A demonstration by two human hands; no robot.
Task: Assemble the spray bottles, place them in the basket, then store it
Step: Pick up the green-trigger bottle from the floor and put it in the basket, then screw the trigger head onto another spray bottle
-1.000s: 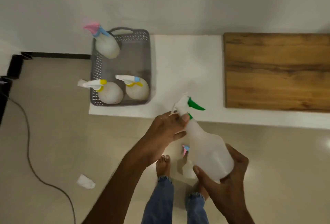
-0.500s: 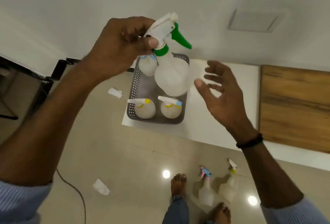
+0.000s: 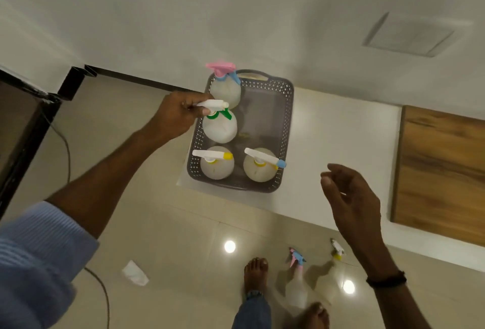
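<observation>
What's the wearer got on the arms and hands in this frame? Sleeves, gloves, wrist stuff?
Both hands are bare, no gloves. The left hand comes off a bare forearm, with a light blue, finely striped shirt sleeve pushed up toward the elbow. The right hand has a thin black band round the wrist; no sleeve on that arm is in view. No rings or watch that I can make out.

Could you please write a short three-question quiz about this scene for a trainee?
1. True or false: the right hand holds a bottle.
2. How many bottles stand inside the basket? A) two B) four C) six
3. Which hand grips the green-trigger bottle?

Key:
1. False; it is empty and open.
2. B; two more bottles stand on the floor near the feet.
3. The left hand, by the spray head.
</observation>
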